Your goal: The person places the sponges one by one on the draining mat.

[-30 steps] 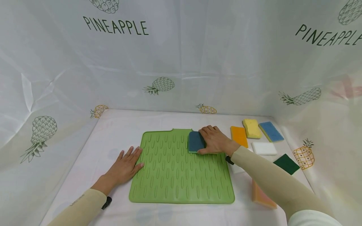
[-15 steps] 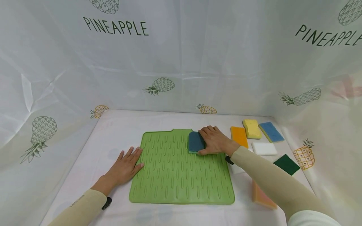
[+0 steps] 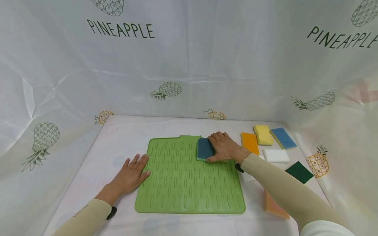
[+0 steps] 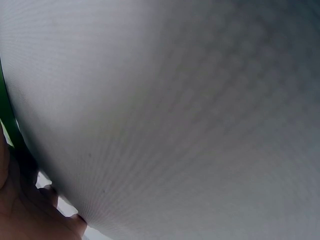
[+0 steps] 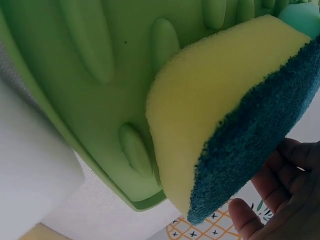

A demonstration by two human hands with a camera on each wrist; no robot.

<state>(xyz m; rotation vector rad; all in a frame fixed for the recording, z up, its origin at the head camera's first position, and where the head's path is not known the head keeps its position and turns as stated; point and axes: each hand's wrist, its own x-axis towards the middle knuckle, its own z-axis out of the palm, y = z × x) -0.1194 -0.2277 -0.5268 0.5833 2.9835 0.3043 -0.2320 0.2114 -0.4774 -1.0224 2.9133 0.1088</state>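
A green ribbed silicone mat [image 3: 189,186] lies on the white-covered table. My left hand [image 3: 130,175] rests flat with fingers spread, its fingertips and thumb at the mat's left edge. Near the mat's back right corner, my right hand [image 3: 224,147] holds a yellow sponge [image 5: 200,90] with a dark teal scouring side, fingers on the far side and thumb on the near. Most of that sponge is hidden by the hand in the head view. Right beside it sits a sponge with a dark blue top and mint body [image 3: 205,148]. Pale cloth fills most of the left wrist view.
To the right lie an orange sponge [image 3: 249,143], a yellow sponge [image 3: 263,134], a blue-topped sponge [image 3: 283,137], a white block [image 3: 276,155], a dark green pad [image 3: 299,172] and a peach sponge [image 3: 274,206] partly under the right forearm. A pineapple-print sheet [image 3: 189,59] surrounds the table.
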